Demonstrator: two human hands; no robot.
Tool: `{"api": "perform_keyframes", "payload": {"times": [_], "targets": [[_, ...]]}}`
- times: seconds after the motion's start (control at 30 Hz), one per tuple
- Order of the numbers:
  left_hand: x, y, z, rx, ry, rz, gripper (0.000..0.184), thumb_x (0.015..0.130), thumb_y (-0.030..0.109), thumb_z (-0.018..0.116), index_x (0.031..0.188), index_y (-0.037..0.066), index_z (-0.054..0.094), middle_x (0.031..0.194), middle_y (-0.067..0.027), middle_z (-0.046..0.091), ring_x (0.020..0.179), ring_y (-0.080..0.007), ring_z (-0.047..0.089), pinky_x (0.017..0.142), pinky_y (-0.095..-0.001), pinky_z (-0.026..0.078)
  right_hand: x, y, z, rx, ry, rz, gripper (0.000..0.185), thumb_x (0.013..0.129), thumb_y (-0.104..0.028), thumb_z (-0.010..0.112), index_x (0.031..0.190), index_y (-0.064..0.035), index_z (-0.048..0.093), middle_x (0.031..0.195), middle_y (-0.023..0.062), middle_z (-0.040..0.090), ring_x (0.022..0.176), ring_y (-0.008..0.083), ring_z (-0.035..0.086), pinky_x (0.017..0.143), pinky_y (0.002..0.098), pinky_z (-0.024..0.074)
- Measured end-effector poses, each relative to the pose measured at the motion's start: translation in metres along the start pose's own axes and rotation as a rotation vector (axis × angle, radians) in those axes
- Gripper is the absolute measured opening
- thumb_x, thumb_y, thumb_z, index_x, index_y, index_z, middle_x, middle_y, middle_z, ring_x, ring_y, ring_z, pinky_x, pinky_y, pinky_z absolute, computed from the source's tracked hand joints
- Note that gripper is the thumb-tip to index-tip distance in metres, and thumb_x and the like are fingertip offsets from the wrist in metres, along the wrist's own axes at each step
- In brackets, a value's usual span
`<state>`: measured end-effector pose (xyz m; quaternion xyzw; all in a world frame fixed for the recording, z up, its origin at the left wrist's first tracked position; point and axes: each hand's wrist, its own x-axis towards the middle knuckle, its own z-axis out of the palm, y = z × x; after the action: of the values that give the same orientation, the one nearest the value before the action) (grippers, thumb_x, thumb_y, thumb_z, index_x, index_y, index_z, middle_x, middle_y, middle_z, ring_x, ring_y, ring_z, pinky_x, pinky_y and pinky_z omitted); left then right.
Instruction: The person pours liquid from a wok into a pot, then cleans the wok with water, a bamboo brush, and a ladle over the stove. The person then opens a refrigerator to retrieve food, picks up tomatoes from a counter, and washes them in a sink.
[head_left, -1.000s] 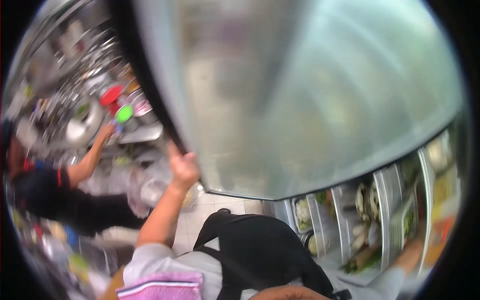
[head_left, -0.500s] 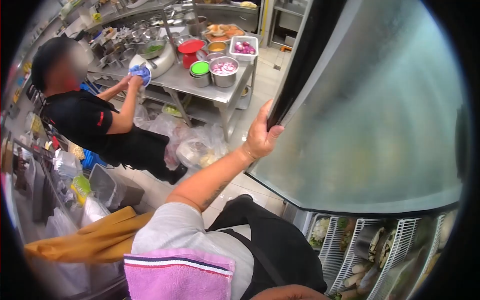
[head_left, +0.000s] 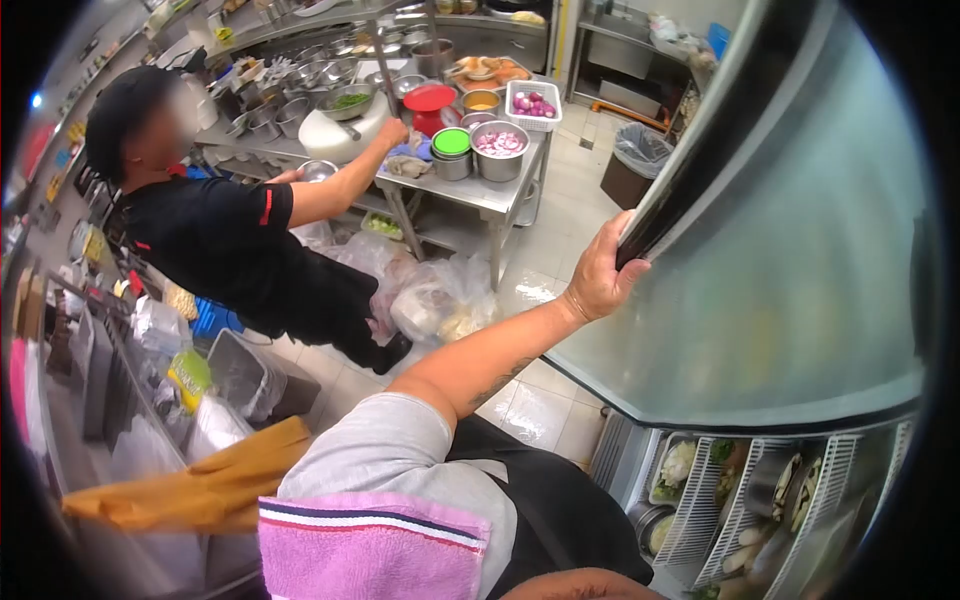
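My left hand (head_left: 607,270) is closed around the dark edge of a glass refrigerator door (head_left: 770,300), thumb on the near face and fingers curled behind the frame. The door stands swung open, its glass fogged. Below it, white wire shelves (head_left: 735,510) hold food, including a container of pale cauliflower-like vegetable (head_left: 677,468) and a metal pan (head_left: 768,485). My right hand is out of view; only a strip of bare skin shows at the bottom edge.
A co-worker in black (head_left: 215,220) stands at left, one hand reaching over a steel table (head_left: 500,195). On it are chopped onions in a pot (head_left: 499,142), a green-lidded container (head_left: 451,142) and a basket of red onions (head_left: 534,104). Plastic bags (head_left: 440,300) lie on the floor.
The view has shifted, and more floor and a bin now show. My left hand keeps its hold on the door. The co-worker's blue cloth is now on the table, and one arm reaches over it.
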<state>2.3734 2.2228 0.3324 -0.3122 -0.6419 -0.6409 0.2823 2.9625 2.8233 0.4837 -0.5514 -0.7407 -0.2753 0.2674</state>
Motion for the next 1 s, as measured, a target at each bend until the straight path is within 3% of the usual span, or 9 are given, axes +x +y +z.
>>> {"api": "perform_keyframes", "payload": {"times": [0.17, 0.3, 0.37, 0.4, 0.47, 0.6, 0.67, 0.83, 1.0], "targets": [[0.001, 0.003, -0.014, 0.033, -0.045, 0.055, 0.073, 0.102, 0.049, 0.065, 0.147, -0.004, 0.040, 0.119, -0.0242, 0.057, 0.105, -0.0436, 0.059, 0.093, -0.0498, 0.048, -0.061, -0.020, -0.070, 0.330, 0.170, -0.086, 0.047, 0.099, -0.042, 0.072, 0.127, -0.0047, 0.068, 0.110, 0.0068, 0.076, 0.080, 0.0209, 0.071, 0.072, 0.0349, 0.0588], [-0.007, 0.027, -0.046, -0.039, -0.163, -0.020, 0.063, 0.092, 0.029, 0.079, 0.138, 0.002, 0.047, 0.115, -0.0217, 0.058, 0.103, -0.0417, 0.059, 0.092, -0.0470, 0.049, -0.181, -0.062, -0.103, 0.897, -0.080, -0.077, 0.047, 0.099, -0.043, 0.073, 0.127, -0.0043, 0.068, 0.110, 0.0066, 0.076, 0.079, 0.0205, 0.071, 0.071, 0.0343, 0.0590], [-0.018, 0.046, -0.067, -0.096, -0.254, -0.062, 0.063, 0.087, 0.024, 0.081, 0.137, 0.003, 0.048, 0.114, -0.0203, 0.055, 0.102, -0.0399, 0.057, 0.091, -0.0477, 0.047, -0.275, -0.092, -0.125, 1.376, -0.593, 0.601, 0.043, 0.100, -0.041, 0.073, 0.125, -0.0062, 0.066, 0.099, 0.0038, 0.069, 0.065, 0.0115, 0.062, 0.054, 0.0245, 0.0509], [-0.026, 0.055, -0.078, -0.137, -0.300, -0.073, 0.063, 0.087, 0.022, 0.080, 0.137, 0.003, 0.047, 0.115, -0.0206, 0.055, 0.103, -0.0400, 0.057, 0.092, -0.0482, 0.047, -0.339, -0.146, -0.137, 1.523, -0.456, 0.793, 0.041, 0.101, -0.040, 0.071, 0.126, -0.0088, 0.063, 0.091, 0.0029, 0.064, 0.058, 0.0076, 0.054, 0.047, 0.0196, 0.0450], [-0.044, 0.074, -0.099, -0.200, -0.355, -0.048, 0.066, 0.085, 0.019, 0.080, 0.139, 0.002, 0.046, 0.118, -0.0210, 0.054, 0.105, -0.0402, 0.057, 0.093, -0.0491, 0.047, -0.444, -0.201, -0.138, 1.768, -0.675, 0.996, 0.044, 0.101, -0.038, 0.071, 0.133, -0.0096, 0.060, 0.106, 0.0074, 0.072, 0.059, 0.0097, 0.057, 0.048, 0.0209, 0.0480], [-0.072, 0.100, -0.136, -0.340, -0.352, 0.075, 0.071, 0.083, 0.021, 0.079, 0.144, 0.004, 0.046, 0.123, -0.0201, 0.055, 0.108, -0.0399, 0.058, 0.094, -0.0499, 0.046, -0.616, -0.283, -0.110, 1.562, -1.070, 1.388, 0.037, 0.093, -0.044, 0.079, 0.115, -0.0178, 0.066, 0.087, -0.0020, 0.066, 0.065, 0.0130, 0.061, 0.053, 0.0234, 0.0503], [-0.068, 0.098, -0.156, -0.479, -1.066, 0.114, 0.071, 0.083, 0.023, 0.079, 0.145, 0.006, 0.048, 0.126, -0.0187, 0.055, 0.110, -0.0391, 0.059, 0.096, -0.0506, 0.047, -0.652, -0.315, -0.107, 1.477, -1.268, 1.429, 0.033, 0.093, -0.042, 0.079, 0.110, -0.0189, 0.062, 0.083, -0.0010, 0.063, 0.064, 0.0142, 0.059, 0.050, 0.0254, 0.0481], [-0.059, 0.060, -0.173, -0.553, -0.967, 0.139, 0.070, 0.085, 0.026, 0.079, 0.146, 0.007, 0.049, 0.126, -0.0169, 0.055, 0.107, -0.0381, 0.062, 0.088, -0.0483, 0.052, -0.670, -0.375, -0.085, 1.303, -1.442, 1.287, 0.033, 0.093, -0.037, 0.079, 0.111, -0.0180, 0.059, 0.083, 0.0000, 0.062, 0.064, 0.0138, 0.059, 0.050, 0.0256, 0.0471], [-0.020, 0.001, -0.188, -0.476, -0.947, -0.170, 0.070, 0.090, 0.018, 0.075, 0.151, 0.006, 0.043, 0.128, -0.0165, 0.054, 0.097, -0.0332, 0.066, 0.082, -0.0448, 0.055, -0.649, -0.416, -0.053, 1.203, -1.512, 1.146, 0.034, 0.092, -0.032, 0.080, 0.111, -0.0172, 0.055, 0.084, 0.0010, 0.061, 0.064, 0.0135, 0.059, 0.049, 0.0259, 0.0460]]}}
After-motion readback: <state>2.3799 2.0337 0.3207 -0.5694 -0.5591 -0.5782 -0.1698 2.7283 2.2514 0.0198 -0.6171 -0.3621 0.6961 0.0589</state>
